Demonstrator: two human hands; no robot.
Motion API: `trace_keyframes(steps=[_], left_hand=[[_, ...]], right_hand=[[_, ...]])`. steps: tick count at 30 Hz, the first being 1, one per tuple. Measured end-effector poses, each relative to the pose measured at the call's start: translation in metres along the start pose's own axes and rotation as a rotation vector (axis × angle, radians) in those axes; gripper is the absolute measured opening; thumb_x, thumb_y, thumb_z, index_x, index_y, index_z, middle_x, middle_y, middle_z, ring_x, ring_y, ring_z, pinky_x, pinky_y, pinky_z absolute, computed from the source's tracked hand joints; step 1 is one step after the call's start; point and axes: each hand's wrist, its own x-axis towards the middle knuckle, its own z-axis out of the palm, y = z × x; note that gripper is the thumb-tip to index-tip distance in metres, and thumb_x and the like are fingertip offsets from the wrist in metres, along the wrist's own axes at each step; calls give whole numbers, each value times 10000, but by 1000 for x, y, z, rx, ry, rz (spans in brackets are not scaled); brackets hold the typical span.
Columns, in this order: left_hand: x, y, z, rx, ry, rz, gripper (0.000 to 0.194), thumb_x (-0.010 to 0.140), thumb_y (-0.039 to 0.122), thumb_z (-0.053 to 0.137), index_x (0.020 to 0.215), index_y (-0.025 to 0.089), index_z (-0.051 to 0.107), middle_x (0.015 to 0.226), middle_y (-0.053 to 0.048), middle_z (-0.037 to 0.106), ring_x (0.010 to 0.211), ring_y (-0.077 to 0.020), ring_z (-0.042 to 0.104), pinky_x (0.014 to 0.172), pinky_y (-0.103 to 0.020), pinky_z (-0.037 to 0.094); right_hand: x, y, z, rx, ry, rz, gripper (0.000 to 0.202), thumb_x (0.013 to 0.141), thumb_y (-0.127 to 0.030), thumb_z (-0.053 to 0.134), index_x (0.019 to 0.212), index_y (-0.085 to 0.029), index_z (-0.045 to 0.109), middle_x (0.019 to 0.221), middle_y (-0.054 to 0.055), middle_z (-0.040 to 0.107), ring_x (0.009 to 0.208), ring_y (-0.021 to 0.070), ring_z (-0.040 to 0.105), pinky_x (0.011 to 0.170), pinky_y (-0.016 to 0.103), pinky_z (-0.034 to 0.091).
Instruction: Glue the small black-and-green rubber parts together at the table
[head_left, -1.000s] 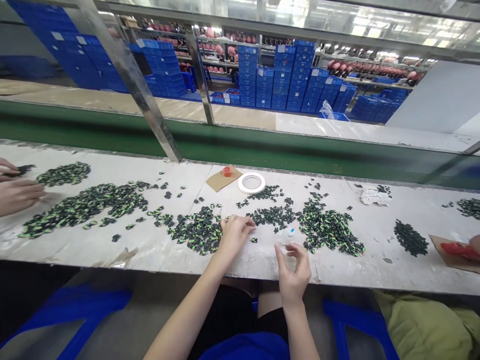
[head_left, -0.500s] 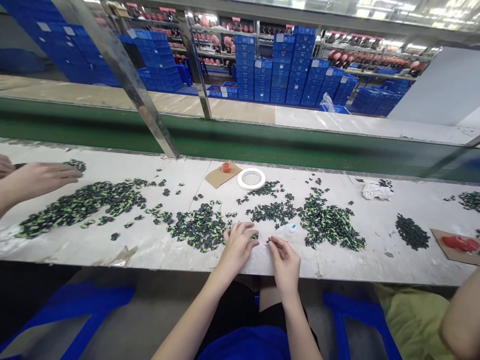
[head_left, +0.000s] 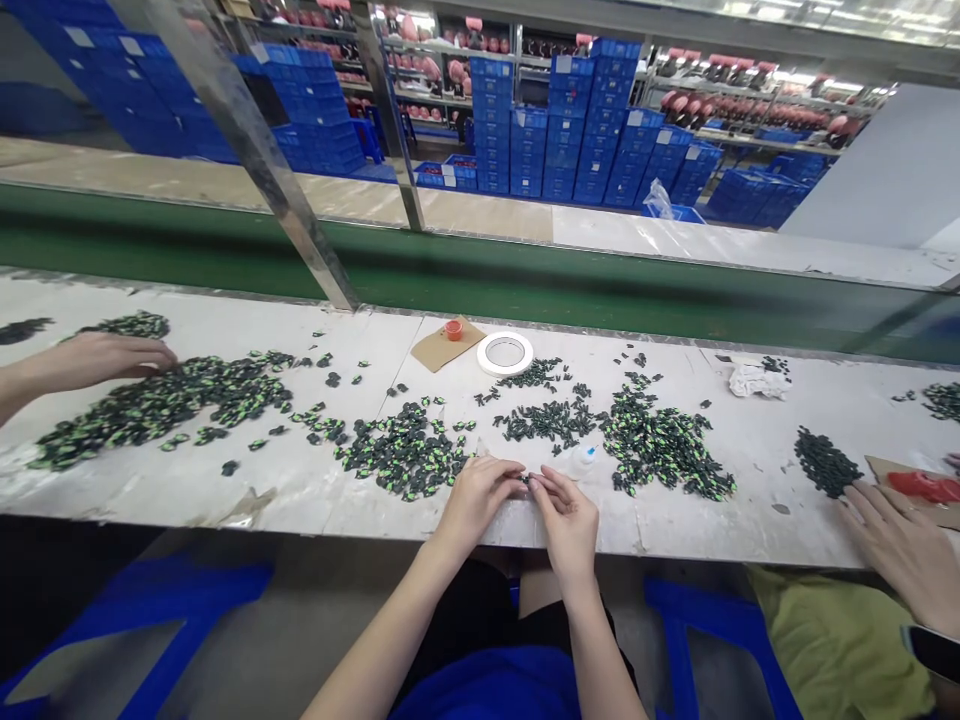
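Observation:
Just above the table's near edge, my left hand point(head_left: 480, 497) and my right hand point(head_left: 568, 517) meet fingertip to fingertip. Both are closed in a pinch around a small black part point(head_left: 526, 479), mostly hidden by the fingers. Left of my left hand lies a pile of black-and-green parts point(head_left: 401, 450). A heap of small dark pieces point(head_left: 551, 422) is spread beyond my hands. Close to my right hand lies a small clear bottle with a blue tip point(head_left: 587, 455). Farther right is another pile of black-and-green pieces point(head_left: 664, 440).
A white tape roll point(head_left: 505, 354) and a red cup point(head_left: 453, 330) on cardboard point(head_left: 431, 352) lie at the back. A co-worker's hand point(head_left: 120, 355) touches a pile at left; another's hand point(head_left: 900, 545) is beside a dark pile point(head_left: 825, 462) at right. Metal posts point(head_left: 262, 170) stand beyond.
My hands have come together, bringing the right fingertips against the left ones. The left co-worker's hand has moved onto the pile, and a hand has come in at right.

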Motion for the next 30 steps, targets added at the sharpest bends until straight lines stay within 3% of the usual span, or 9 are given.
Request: trace_keyframes(steps=[5,10,14,20,25,30], left_hand=[[0,3,-6,-128,-10,-4,122,790,207,627,747,246,734,784,-15,765,779,-191,669,818,-331,510],[-1,3,-8,-371,15,-168,106,724,286,678,678,206,731,713,-36,758,715,-204,697,718,-310,560],[1,7,-10,-502,-9,-266,147,649,334,729,639,188,720,685,-44,755,657,-206,702,641,-292,570],[-1,17,-16,-534,17,-261,140,633,327,744,610,191,724,656,-42,750,671,-206,701,692,-299,568],[-12,22,-22,-590,-7,-263,162,599,303,782,703,180,760,719,-57,765,719,-219,712,695,-297,574],[-19,29,-24,-509,45,-228,147,688,312,718,737,180,761,769,-63,772,765,-225,718,753,-320,578]], right_hand=[[-2,-6,-5,-65,-59,-25,345,721,-403,736,968,-162,729,887,94,762,844,256,728,794,406,605],[-3,-12,-9,-128,-119,-105,286,754,-400,711,934,-180,742,895,89,762,839,248,728,783,394,608],[-2,-18,-10,-70,-163,-49,308,702,-425,746,879,-173,745,821,83,761,788,247,735,769,396,615],[-1,-26,-11,2,-169,17,351,649,-431,784,868,-161,736,768,79,748,734,230,730,734,367,619],[-6,-27,-13,-41,-176,-84,299,703,-394,755,893,-164,734,753,61,734,718,205,722,696,320,625],[-11,-33,-16,-155,-221,-215,241,776,-316,700,960,-164,726,814,66,751,734,200,732,715,319,633]])
